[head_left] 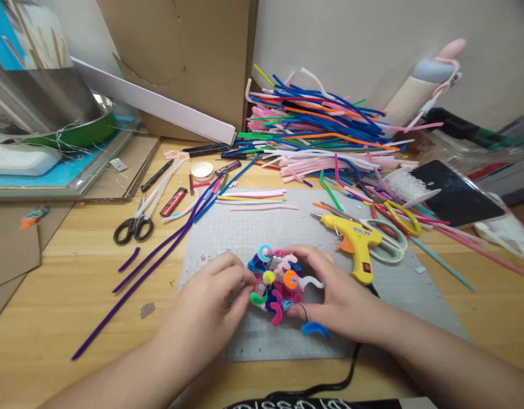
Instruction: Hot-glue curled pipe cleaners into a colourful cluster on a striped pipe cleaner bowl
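Observation:
Between both hands, over the grey cutting mat (244,227), is a small colourful pipe-cleaner craft (279,284) with curled pink, green, orange, yellow and blue pieces. My right hand (330,295) wraps around its right side, thumb below and fingers above. At its left edge my left hand (223,289) has fingertips pinched against it; whatever those tips hold is hidden. A blue curled piece (315,329) sticks out under my right thumb. Close to my right hand lies a yellow hot glue gun (351,238).
Behind the mat a big heap of pipe cleaners (330,130) rises against the wall. Black-handled scissors (134,227), a red lighter (174,201) and long purple pipe cleaners (138,284) lie left. Green-handled scissors (393,244) and a dark tablet (457,190) lie right. A black cord (351,369) runs in front.

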`<state>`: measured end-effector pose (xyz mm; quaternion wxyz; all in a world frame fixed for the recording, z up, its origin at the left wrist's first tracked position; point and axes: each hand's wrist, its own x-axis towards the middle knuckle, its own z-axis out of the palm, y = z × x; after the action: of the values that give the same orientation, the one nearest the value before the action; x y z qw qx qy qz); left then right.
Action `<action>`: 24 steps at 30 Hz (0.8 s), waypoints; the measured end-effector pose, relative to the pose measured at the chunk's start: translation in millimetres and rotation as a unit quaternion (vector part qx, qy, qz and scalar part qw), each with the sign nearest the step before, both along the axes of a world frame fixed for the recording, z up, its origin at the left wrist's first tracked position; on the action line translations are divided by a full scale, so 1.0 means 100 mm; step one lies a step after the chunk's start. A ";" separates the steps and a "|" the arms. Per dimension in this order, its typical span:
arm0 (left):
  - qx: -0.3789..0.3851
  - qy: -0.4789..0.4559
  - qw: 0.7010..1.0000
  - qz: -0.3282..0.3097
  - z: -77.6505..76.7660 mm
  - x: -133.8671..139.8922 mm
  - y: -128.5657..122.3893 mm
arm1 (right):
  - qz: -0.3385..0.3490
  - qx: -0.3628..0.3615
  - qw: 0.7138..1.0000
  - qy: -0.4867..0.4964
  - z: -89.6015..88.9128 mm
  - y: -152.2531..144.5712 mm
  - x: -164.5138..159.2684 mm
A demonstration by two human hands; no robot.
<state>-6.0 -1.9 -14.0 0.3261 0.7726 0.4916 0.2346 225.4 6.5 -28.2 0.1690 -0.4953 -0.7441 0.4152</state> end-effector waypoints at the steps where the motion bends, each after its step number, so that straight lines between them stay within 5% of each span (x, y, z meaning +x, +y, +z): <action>1: 0.001 0.000 1.000 0.003 -0.01 0.00 -0.01 | -0.003 0.001 1.000 0.001 0.00 -0.01 -0.01; 24: 0.039 0.041 0.996 0.074 -0.08 0.09 0.08 | -0.041 0.014 0.999 0.001 -0.08 -0.05 -0.06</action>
<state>3.4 6.5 -21.8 0.2569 0.7553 0.5507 0.2454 219.3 1.1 -36.5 0.1935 -0.5226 -0.7285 0.3983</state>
